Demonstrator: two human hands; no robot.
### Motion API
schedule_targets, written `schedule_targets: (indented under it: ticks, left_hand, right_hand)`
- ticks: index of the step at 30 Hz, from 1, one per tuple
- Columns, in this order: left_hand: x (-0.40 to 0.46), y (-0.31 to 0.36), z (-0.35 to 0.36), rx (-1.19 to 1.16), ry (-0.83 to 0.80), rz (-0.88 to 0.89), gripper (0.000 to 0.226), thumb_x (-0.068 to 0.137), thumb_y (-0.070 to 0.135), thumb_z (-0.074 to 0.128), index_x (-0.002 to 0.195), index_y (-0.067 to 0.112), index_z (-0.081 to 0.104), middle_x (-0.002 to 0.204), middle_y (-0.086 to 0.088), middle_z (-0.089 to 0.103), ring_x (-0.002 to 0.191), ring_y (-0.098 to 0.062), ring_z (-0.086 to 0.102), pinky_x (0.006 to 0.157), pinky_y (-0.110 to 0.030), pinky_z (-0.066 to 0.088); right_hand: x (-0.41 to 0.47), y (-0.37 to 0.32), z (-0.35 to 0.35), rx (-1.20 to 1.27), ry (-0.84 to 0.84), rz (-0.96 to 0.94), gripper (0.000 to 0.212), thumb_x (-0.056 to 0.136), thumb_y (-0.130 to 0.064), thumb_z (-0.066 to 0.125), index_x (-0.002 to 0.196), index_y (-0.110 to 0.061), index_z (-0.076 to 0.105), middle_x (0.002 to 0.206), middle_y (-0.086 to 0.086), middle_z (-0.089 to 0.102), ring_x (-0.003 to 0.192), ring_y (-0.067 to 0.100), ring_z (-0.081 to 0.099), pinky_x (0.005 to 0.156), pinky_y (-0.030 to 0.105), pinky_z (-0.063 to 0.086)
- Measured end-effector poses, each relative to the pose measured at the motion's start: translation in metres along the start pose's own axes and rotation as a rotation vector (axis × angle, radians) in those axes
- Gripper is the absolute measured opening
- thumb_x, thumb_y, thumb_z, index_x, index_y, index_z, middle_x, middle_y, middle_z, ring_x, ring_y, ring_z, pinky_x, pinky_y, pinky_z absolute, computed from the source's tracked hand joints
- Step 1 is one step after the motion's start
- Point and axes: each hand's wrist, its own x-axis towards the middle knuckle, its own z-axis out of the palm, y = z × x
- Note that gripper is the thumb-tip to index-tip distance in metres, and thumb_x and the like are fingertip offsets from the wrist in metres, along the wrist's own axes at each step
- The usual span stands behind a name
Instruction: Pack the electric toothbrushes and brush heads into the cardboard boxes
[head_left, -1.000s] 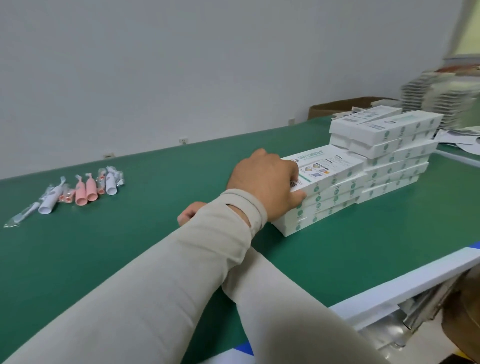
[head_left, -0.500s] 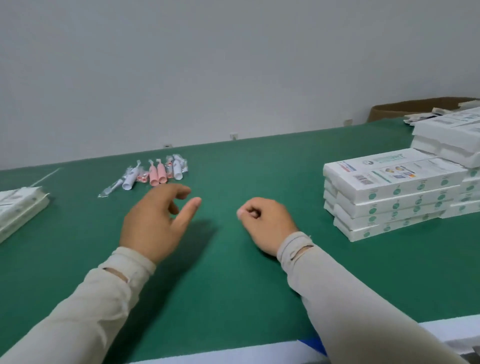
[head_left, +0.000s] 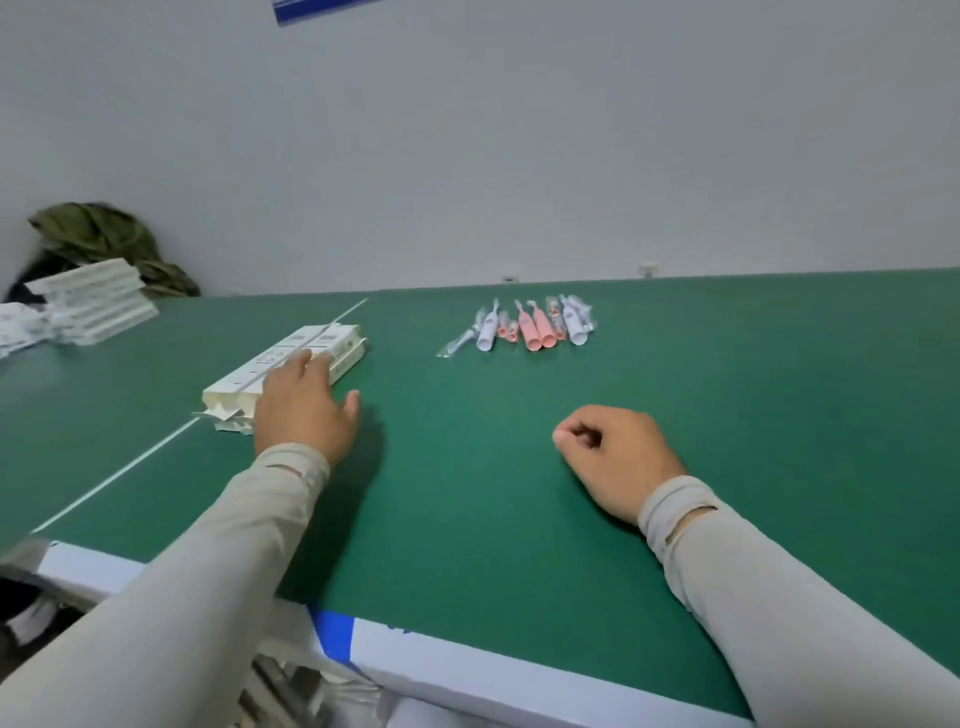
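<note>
— Head view: green table (head_left: 519, 519), then flat cardboard boxes (head_left: 317, 345) stacked far left?
— Yes; left hand (head_left: 304, 410) laid on them, fingers spread, not closed round anything
— And right hand (head_left: 618, 457)?
— Curled into loose fist on table, holding nothing; toothbrushes and brush heads (head_left: 535, 327) grouped well beyond

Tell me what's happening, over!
Left hand open, fingers on flat boxes. Right hand curled, empty, on table. Toothbrushes unpacked, far side. Nothing in the way.
</note>
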Motion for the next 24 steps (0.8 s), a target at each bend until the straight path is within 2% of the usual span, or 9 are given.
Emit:
schedule_targets:
  ticks: [3,7,9,12,15,17,20,22,24]
  left_hand:
    - [0.029,-0.039,-0.005,0.207,-0.131,-0.159,0.066,0.094,0.041,0.058,0.147,0.009,0.037,0.158,-0.014,0.032,0.142,-0.034,0.032,0.114,-0.046,0.033]
    - [0.039,-0.068,0.003,0.419,-0.219,-0.211,0.036,0.095,0.034,0.051,0.127,0.020,0.060,0.131,-0.007,0.059,0.122,-0.029,0.052,0.098,-0.038,0.046]
    - [0.037,-0.071,0.006,0.494,-0.182,-0.172,0.027,0.093,0.032,0.054,0.117,0.022,0.064,0.115,-0.004,0.064,0.109,-0.028,0.056,0.087,-0.035,0.047]
    - [0.035,-0.069,0.005,0.499,-0.090,-0.127,0.025,0.093,0.035,0.054,0.110,0.021,0.066,0.110,-0.006,0.067,0.104,-0.030,0.057,0.083,-0.035,0.044]
    - [0.034,-0.060,0.001,0.268,0.062,-0.121,0.028,0.092,0.036,0.058,0.105,0.014,0.070,0.106,-0.015,0.069,0.101,-0.040,0.058,0.078,-0.040,0.044]
    - [0.029,-0.040,-0.005,-0.062,0.190,-0.131,0.029,0.092,0.036,0.060,0.105,0.013,0.069,0.101,-0.016,0.069,0.097,-0.043,0.060,0.078,-0.044,0.049]
    - [0.008,0.023,-0.017,-0.523,0.300,-0.036,0.028,0.090,0.046,0.057,0.108,0.025,0.061,0.092,0.002,0.063,0.082,-0.025,0.056,0.075,-0.033,0.043]
    - [-0.014,0.077,-0.023,-0.628,0.307,0.142,0.026,0.089,0.045,0.057,0.111,0.031,0.058,0.089,0.012,0.058,0.073,-0.009,0.051,0.068,-0.026,0.040]
    - [-0.038,0.128,-0.021,-0.700,0.253,0.315,0.025,0.089,0.039,0.060,0.111,0.029,0.063,0.095,0.010,0.064,0.077,-0.009,0.057,0.070,-0.026,0.047]
  right_hand:
    - [-0.003,0.009,-0.002,0.004,-0.015,-0.011,0.016,0.088,-0.035,0.064,0.072,-0.033,0.066,0.070,-0.019,0.067,0.067,0.005,0.063,0.069,0.028,0.054]
    - [-0.003,0.011,-0.003,0.049,0.041,0.003,0.020,0.087,-0.030,0.066,0.068,-0.030,0.065,0.068,-0.016,0.066,0.064,0.005,0.059,0.062,0.016,0.046]
    - [-0.001,0.012,-0.002,0.067,0.042,0.003,0.019,0.088,-0.030,0.066,0.068,-0.029,0.065,0.068,-0.015,0.066,0.062,0.004,0.057,0.061,0.016,0.045]
    - [0.001,0.014,-0.001,0.116,0.055,0.004,0.019,0.087,-0.029,0.067,0.069,-0.028,0.066,0.065,-0.016,0.064,0.057,0.001,0.053,0.062,0.020,0.047]
    - [0.001,0.016,0.000,0.143,0.074,0.003,0.017,0.087,-0.029,0.067,0.070,-0.029,0.066,0.062,-0.020,0.062,0.055,0.000,0.052,0.060,0.019,0.045]
    - [0.002,0.015,0.000,0.158,0.103,0.011,0.015,0.087,-0.030,0.066,0.073,-0.029,0.066,0.062,-0.019,0.062,0.054,0.000,0.052,0.058,0.017,0.044]
    - [0.004,0.010,0.001,0.256,0.164,0.037,0.016,0.088,-0.025,0.067,0.072,-0.026,0.067,0.061,-0.018,0.062,0.054,-0.001,0.052,0.057,0.012,0.044]
    - [0.005,0.001,-0.001,0.441,0.174,0.088,0.015,0.092,-0.024,0.066,0.077,-0.024,0.067,0.065,-0.015,0.065,0.057,0.001,0.057,0.058,0.016,0.046]
    - [0.007,-0.011,-0.010,0.737,0.126,0.201,0.013,0.098,-0.032,0.060,0.089,-0.024,0.066,0.082,-0.007,0.072,0.067,0.009,0.067,0.059,0.024,0.053]
